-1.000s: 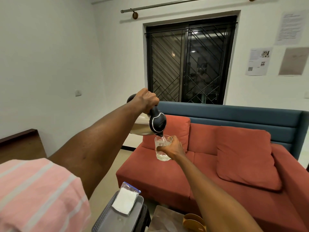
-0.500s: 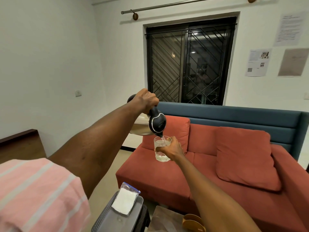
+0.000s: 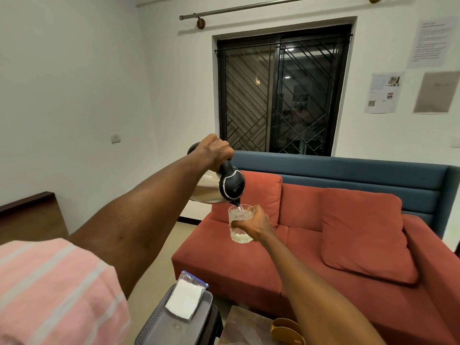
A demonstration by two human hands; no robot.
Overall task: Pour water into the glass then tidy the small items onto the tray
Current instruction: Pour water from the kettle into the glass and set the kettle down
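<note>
We counted one kettle [image 3: 219,188], one glass [image 3: 240,224], one tray [image 3: 174,317] and one clear pouch [image 3: 185,298], and two hands at work. Our left hand [image 3: 215,150] was curled tight round the black handle of the steel kettle, which tilted spout-down. Just below that hand and a little to its right, our right hand [image 3: 254,222] wrapped its fingers round the glass, held up in the air in front of the red sofa [image 3: 323,245]. A thin stream ran from the spout into the glass, which held water; how full it was we could not tell. Well below both hands, close to our body, the grey tray held the pouch with white material inside. Beside the tray, under our right forearm, a tan wooden holder [image 3: 286,331] stood on a small desk [image 3: 245,329].
</note>
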